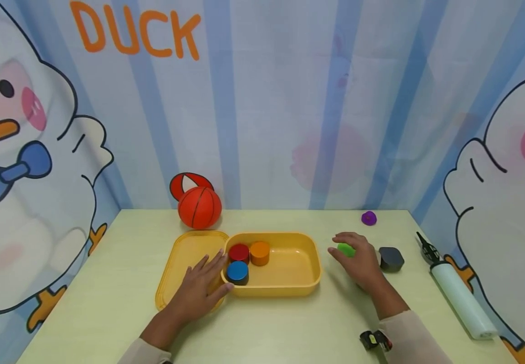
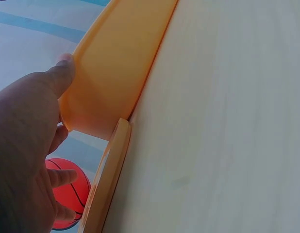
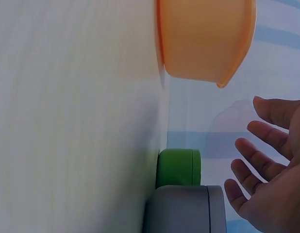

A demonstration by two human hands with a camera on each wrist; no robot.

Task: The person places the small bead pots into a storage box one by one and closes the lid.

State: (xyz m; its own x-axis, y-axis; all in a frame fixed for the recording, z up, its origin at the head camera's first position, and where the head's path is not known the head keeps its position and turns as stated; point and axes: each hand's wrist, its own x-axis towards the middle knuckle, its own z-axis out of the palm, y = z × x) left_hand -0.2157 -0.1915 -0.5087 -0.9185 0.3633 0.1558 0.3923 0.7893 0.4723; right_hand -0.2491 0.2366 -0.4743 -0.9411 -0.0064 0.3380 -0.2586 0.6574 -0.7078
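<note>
A yellow plastic box (image 1: 290, 290) holds a red round block (image 1: 238, 253), an orange one (image 1: 260, 253) and a blue-topped one (image 1: 237, 272), grouped at its left end. My left hand (image 1: 201, 288) rests against that end, thumb at the near corner of the rim, other fingers spread over the yellow lid (image 1: 171, 273). To the right of the box, my right hand (image 1: 358, 260) hovers with loosely bent, parted fingers over a green block (image 3: 178, 167), which it partly covers in the head view. Beside that hand stands a dark grey block (image 1: 391, 259).
A red basketball-patterned ball (image 1: 200, 208) with a red-and-white piece behind it sits at the back left. A small purple object (image 1: 369, 218) lies at the back right. Along the right edge lies a pale green cylinder (image 1: 463, 301) with a black tip. Printed curtains surround the table.
</note>
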